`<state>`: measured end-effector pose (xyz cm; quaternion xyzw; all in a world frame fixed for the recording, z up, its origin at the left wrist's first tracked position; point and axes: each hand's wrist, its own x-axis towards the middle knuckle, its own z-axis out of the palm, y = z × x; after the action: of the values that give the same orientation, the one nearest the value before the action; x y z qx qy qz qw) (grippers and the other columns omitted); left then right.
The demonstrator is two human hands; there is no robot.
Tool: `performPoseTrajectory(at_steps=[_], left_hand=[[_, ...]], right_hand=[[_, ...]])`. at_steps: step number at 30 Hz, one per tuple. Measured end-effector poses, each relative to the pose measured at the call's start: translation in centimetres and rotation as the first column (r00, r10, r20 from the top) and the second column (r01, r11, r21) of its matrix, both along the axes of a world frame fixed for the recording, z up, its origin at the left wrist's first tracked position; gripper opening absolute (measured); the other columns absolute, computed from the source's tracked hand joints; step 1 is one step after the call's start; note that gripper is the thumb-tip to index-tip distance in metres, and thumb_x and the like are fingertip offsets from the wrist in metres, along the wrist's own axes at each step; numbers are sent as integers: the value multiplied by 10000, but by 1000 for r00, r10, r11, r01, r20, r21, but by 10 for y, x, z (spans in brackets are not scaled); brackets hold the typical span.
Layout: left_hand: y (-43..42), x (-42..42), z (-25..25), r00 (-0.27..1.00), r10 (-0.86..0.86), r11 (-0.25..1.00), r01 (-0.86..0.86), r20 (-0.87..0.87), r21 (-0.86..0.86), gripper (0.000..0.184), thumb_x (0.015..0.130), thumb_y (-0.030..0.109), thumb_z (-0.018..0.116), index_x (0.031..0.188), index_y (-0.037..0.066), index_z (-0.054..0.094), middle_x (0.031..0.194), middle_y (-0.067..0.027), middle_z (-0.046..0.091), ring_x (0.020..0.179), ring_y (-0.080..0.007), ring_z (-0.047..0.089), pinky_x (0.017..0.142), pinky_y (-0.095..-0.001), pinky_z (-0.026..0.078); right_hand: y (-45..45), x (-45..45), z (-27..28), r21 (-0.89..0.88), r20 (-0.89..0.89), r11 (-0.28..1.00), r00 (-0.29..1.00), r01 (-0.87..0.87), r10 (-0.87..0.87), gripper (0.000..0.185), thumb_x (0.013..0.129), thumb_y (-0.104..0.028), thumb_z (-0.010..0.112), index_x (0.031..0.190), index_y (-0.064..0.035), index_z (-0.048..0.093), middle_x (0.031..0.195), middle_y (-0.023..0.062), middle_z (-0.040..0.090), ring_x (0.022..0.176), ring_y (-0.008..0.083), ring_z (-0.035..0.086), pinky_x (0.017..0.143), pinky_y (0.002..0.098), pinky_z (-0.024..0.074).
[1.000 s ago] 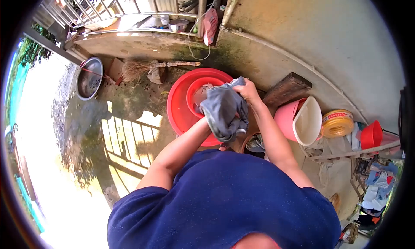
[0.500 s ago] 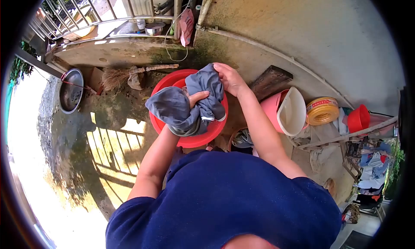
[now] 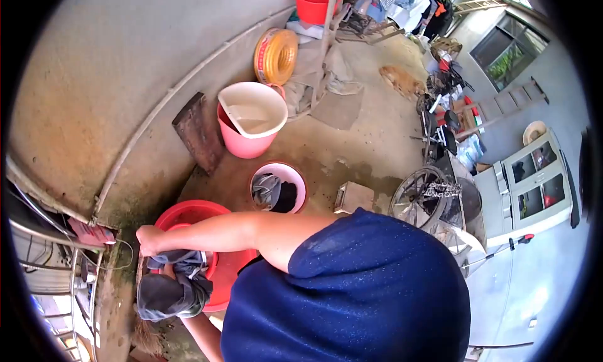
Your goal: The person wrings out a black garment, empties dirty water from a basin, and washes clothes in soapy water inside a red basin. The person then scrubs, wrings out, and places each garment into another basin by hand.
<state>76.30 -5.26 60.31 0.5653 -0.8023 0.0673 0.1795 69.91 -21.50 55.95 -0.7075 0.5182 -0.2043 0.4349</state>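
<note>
A dark grey garment (image 3: 164,296) hangs bunched in both of my hands, over the edge of a red basin (image 3: 235,271). My right hand (image 3: 149,239) is closed at the top of the cloth, above the basin's far left rim. Only a bit of my left hand (image 3: 168,270) shows between folds of the garment, gripping it from below; the cloth hides most of those fingers. Inside the large basin a smaller red rim is partly visible behind my right forearm.
A pink bucket (image 3: 292,173) holds dark and grey clothes. Beyond it stand a pink bucket with a cream basin (image 3: 254,108), a wooden board (image 3: 196,133) and a coiled yellow hose (image 3: 276,55). A spoked wheel (image 3: 421,195), a white cabinet (image 3: 534,186) and a lying dog (image 3: 401,81) are farther right.
My view has swung round to the right, so the basin and hands now appear at lower left. The grey garment stays in both hands, now nearer the basin's edge.
</note>
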Motion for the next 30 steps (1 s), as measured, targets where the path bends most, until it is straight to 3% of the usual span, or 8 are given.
performPoseTrajectory(at_steps=[1, 2, 6, 8, 13, 16, 24, 30], left_hand=[[-19, -1, -14, 999, -40, 999, 40, -13, -29, 431, 741, 166, 539, 1145, 22, 494, 993, -152, 584, 846, -235, 565, 760, -358, 427], [-27, 3, -28, 663, 289, 939, -55, -691, 341, 508, 754, 192, 534, 1225, 48, 407, 1008, -158, 581, 859, -241, 567, 788, -369, 417], [-41, -11, -32, 127, 136, 991, -31, -982, 133, 761, 770, 192, 556, 1395, 133, 128, 1338, -194, 321, 1218, -294, 340, 950, -400, 330], [-35, -15, 12, 622, 389, 851, 40, -679, 524, 755, 806, 275, 575, 1400, 234, 111, 1177, -217, 503, 1038, -330, 524, 824, -417, 433], [-27, -19, 29, 441, 212, 880, 301, -872, 367, 832, 704, 38, 596, 1393, 144, 140, 1360, -188, 274, 1182, -298, 375, 988, -375, 302], [-18, -10, 23, 499, 168, 908, 257, -850, 330, 769, 717, 77, 576, 1371, 129, 176, 1346, -184, 295, 1176, -302, 384, 982, -377, 311], [-15, 10, 1, 687, 197, 959, 13, -700, 283, 623, 751, 181, 525, 1314, 91, 273, 1310, -172, 352, 1161, -313, 406, 968, -385, 336], [-24, 32, -22, 41, 447, 894, -7, -894, 447, 550, 777, 259, 486, 1270, 62, 345, 1282, -163, 395, 1150, -322, 422, 957, -390, 355]], right_hand=[[20, -15, 24, -10, 65, 963, 961, 271, -270, 113, 555, -72, 589, 640, -3, 619, 735, 240, 596, 727, 358, 606, 635, 411, 473], [25, -30, 43, 91, 20, 986, 989, 142, -144, 174, 590, -36, 547, 735, 21, 624, 833, 256, 599, 818, 375, 598, 680, 413, 472], [18, -5, -20, 330, -16, 797, 848, 505, -530, 147, 684, -77, 541, 774, -10, 636, 875, 211, 626, 914, 331, 593, 776, 435, 437], [33, 5, -16, 157, -128, 856, 870, 492, -477, 156, 711, -178, 559, 717, -35, 621, 770, 140, 629, 765, 296, 603, 666, 434, 441], [43, -29, 32, 669, 665, 707, 609, -228, -433, 264, 762, -332, 537, 705, -81, 593, 659, 52, 587, 638, 226, 567, 601, 386, 428], [55, -50, 95, 827, 512, 517, 678, -222, -528, 434, 797, -497, 492, 780, -80, 608, 683, 57, 583, 646, 177, 518, 623, 332, 407], [124, -42, 111, -168, -86, 872, 888, -459, 451, 1012, 503, -512, 758, 1238, 41, 339, 1270, 203, 372, 1207, 350, 325, 945, 433, 308], [121, -21, 94, -357, -89, 893, 962, -274, 259, 813, 485, -290, 767, 1117, 30, 368, 1129, 172, 441, 1042, 349, 462, 839, 435, 386]])
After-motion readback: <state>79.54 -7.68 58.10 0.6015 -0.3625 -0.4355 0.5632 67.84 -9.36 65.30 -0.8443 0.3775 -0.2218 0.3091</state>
